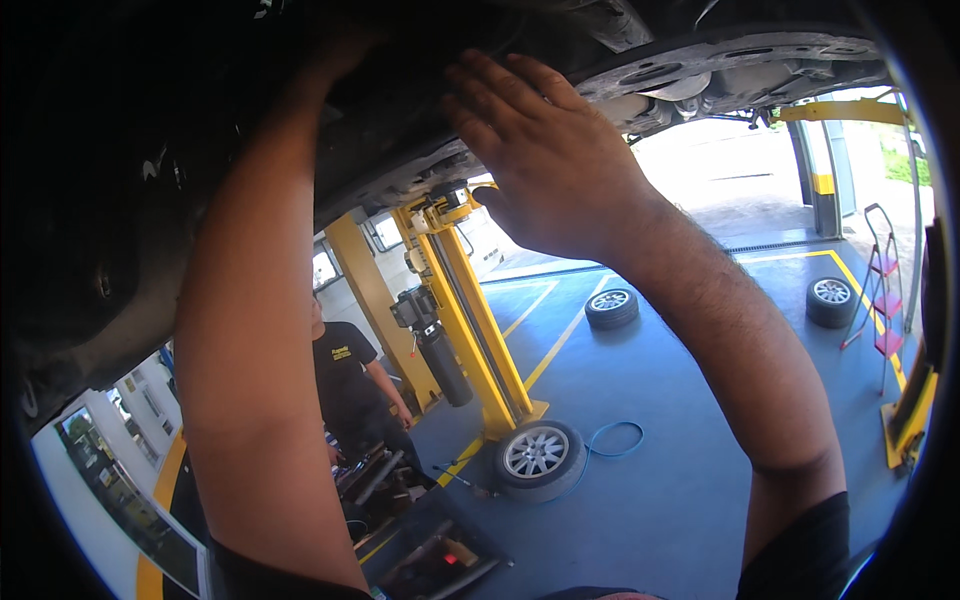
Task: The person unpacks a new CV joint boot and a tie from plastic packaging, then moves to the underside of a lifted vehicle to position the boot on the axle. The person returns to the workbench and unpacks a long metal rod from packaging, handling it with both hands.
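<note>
Underbody panels of a raised car [700,60] fill the top of the view, overhead and above both arms. The room is a workshop with a blue-painted floor [680,440] marked by yellow lines, open to bright daylight at the far side. A yellow lift post [470,310] stands in the middle, with a black cylinder unit [440,355] fixed beside it. One alloy wheel [538,455] leans against the post's base, a blue hose [610,440] looped on the floor just beside it. Two more wheels [612,307] lie flat further off, well apart from each other. A red step ladder [882,290] stands at the right. Another person in a black shirt [345,375] stands at the left near a tool cart [420,540].

The underbody is dark, grimy and uneven, with grey stamped metal and oval holes toward the right, and much of its left part is in deep shadow.

The right hand [545,160] is spread flat, fingers extended and close together, palm up against the underside, gripping nothing. The left hand [345,45] reaches up into the shadow under the car; whether its fingers are open or closed cannot be told.
</note>
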`<state>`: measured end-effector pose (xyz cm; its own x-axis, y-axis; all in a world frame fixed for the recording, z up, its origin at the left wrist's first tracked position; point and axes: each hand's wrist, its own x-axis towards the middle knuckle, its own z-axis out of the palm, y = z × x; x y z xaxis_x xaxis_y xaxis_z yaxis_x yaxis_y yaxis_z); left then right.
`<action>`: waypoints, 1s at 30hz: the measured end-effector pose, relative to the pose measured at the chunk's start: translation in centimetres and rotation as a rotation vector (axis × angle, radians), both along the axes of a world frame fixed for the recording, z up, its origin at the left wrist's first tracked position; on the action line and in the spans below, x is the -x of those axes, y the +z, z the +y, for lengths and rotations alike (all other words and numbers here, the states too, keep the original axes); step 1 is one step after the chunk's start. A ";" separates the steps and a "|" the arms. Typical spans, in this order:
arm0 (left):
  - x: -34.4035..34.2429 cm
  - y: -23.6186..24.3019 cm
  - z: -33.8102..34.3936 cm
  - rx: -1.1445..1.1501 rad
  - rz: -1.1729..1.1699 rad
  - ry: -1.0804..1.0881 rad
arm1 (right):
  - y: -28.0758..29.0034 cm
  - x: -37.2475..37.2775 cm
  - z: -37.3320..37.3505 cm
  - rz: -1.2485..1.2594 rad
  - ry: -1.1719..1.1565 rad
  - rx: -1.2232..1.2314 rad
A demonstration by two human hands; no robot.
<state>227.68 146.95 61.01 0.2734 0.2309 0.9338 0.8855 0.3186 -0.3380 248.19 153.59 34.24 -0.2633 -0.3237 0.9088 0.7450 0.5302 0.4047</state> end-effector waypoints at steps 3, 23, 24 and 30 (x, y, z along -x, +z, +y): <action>-0.1 -0.1 0.0 -0.002 -0.002 0.018 | 0.0 0.1 -0.1 0.006 0.010 -0.003; -0.1 0.1 -1.6 0.007 -0.016 0.064 | 0.3 -0.7 0.6 -0.011 0.009 -0.050; -0.2 0.1 -1.6 0.007 -0.016 0.066 | 0.3 -0.7 0.6 0.003 -0.001 -0.077; -0.5 -0.3 -1.3 0.012 -0.010 0.060 | 0.4 -0.7 0.8 -0.028 0.045 -0.062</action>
<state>228.16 145.65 60.71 0.2490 0.2579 0.9335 0.8683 0.3675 -0.3331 248.84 154.40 34.67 -0.2720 -0.3910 0.8793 0.7089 0.5365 0.4578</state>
